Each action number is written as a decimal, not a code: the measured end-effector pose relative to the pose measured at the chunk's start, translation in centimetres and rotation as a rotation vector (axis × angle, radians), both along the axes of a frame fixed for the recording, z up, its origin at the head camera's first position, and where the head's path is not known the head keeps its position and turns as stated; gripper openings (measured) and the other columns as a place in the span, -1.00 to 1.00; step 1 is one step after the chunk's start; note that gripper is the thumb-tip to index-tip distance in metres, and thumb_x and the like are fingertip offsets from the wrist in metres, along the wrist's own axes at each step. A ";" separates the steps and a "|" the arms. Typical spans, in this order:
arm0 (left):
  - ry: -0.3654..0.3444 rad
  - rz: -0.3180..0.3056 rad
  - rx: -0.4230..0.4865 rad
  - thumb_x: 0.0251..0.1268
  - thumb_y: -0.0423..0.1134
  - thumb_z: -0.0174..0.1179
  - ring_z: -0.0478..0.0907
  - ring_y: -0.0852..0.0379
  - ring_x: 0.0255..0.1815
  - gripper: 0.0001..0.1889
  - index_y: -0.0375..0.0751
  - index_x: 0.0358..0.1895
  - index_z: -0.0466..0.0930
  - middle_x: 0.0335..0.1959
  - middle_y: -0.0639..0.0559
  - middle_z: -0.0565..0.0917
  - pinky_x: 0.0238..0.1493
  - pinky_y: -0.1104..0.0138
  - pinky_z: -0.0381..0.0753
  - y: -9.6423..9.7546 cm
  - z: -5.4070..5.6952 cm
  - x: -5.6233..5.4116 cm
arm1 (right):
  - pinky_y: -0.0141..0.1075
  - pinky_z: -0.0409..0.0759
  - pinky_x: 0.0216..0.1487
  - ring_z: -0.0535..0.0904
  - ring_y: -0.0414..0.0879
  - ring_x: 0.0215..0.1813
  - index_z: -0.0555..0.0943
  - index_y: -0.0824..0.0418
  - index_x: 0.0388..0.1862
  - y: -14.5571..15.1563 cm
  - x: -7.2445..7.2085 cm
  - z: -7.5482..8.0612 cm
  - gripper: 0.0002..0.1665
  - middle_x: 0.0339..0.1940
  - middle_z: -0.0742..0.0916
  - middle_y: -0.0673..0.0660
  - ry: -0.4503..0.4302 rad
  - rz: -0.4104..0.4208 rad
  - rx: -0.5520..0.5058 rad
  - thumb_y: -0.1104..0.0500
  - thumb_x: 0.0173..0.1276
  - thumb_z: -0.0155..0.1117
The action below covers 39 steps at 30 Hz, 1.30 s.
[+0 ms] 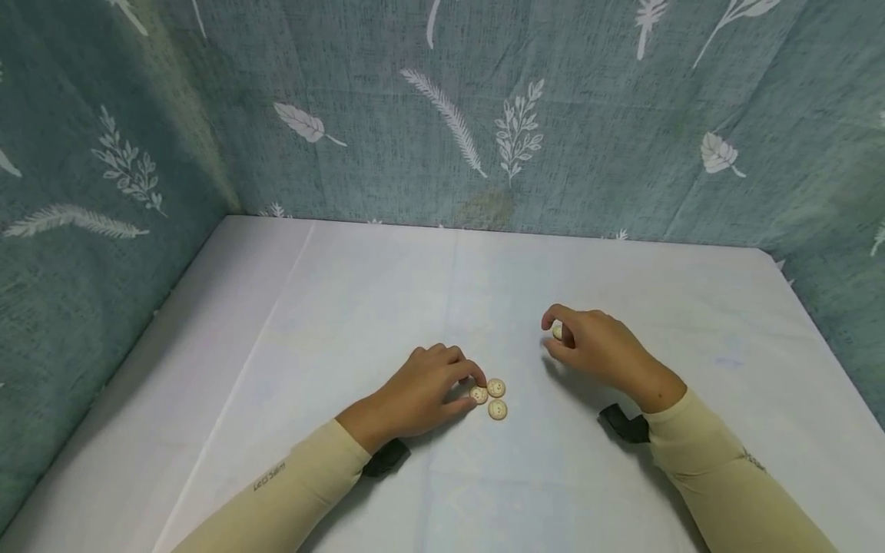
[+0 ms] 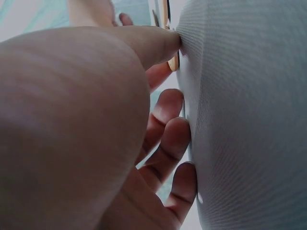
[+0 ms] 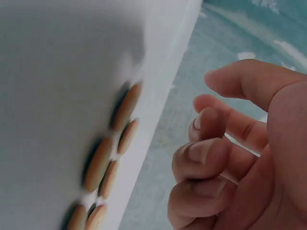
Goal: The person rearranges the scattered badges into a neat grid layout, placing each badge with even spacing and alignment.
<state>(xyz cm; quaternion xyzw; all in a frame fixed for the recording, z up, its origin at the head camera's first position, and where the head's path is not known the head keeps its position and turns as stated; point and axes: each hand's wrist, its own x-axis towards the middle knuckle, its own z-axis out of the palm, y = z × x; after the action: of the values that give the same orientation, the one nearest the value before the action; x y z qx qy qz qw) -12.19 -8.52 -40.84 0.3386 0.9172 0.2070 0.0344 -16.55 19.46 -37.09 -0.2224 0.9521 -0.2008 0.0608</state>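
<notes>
My left hand point(image 1: 432, 390) rests low on the white cloth, pinching a round pale wooden button point(image 1: 478, 395) between thumb and index finger. Two more buttons lie touching or close beside it, one at the upper right point(image 1: 496, 387) and another at the lower right point(image 1: 497, 409). In the left wrist view the thumb point(image 2: 160, 45) presses on the cloth, and the other fingertips touch it. My right hand point(image 1: 604, 349) hovers above the cloth, fingers loosely bent and holding nothing. Beyond its fingers a button point(image 1: 557, 331) shows. The right wrist view reveals several buttons point(image 3: 98, 164) lying below this hand.
A white cloth point(image 1: 332, 322) covers the table. Green leaf-patterned curtains point(image 1: 387, 115) stand along the back and both sides. A dark wrist mount point(image 1: 624, 424) sits under the right wrist, and another dark mount point(image 1: 387, 458) under the left.
</notes>
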 end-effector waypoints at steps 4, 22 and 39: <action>0.004 -0.004 -0.006 0.33 -0.02 0.31 0.41 0.24 -0.20 -0.80 0.18 -0.03 0.66 -0.19 0.22 0.58 -0.08 0.23 0.38 0.1 -0.1 -0.1 | -0.36 0.35 -0.48 0.34 -0.25 -0.57 0.61 0.13 -0.07 -0.8 0.9 0.5 -0.79 -0.60 0.52 -0.10 0.064 0.044 0.019 0.19 0.33 0.32; -0.002 -0.005 -0.006 0.33 -0.01 0.31 0.43 0.23 -0.18 -0.81 0.20 -0.03 0.66 -0.17 0.22 0.59 -0.06 0.22 0.39 0.3 0.1 -0.2 | -0.47 0.27 -0.51 0.25 -0.38 -0.57 0.63 0.06 -0.19 -3.3 5.2 0.2 -0.82 -0.61 0.45 -0.17 0.267 0.232 0.032 0.19 0.24 0.42; -0.003 -0.017 -0.005 0.34 -0.04 0.31 0.45 0.21 -0.16 -0.81 0.18 -0.02 0.65 -0.15 0.20 0.60 -0.07 0.20 0.39 -0.1 0.4 -0.4 | -0.50 0.39 -0.47 0.39 -0.42 -0.52 0.69 -0.03 -0.17 -4.1 5.4 -1.1 -0.83 -0.47 0.61 -0.16 0.157 0.335 0.053 0.17 0.28 0.42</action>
<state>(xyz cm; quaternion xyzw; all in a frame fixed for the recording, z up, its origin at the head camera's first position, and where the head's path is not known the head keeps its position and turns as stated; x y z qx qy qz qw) -12.61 -8.58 -40.46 0.3458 0.9148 0.2051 0.0381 -11.18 15.32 -38.21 -0.3911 0.9085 -0.1450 0.0247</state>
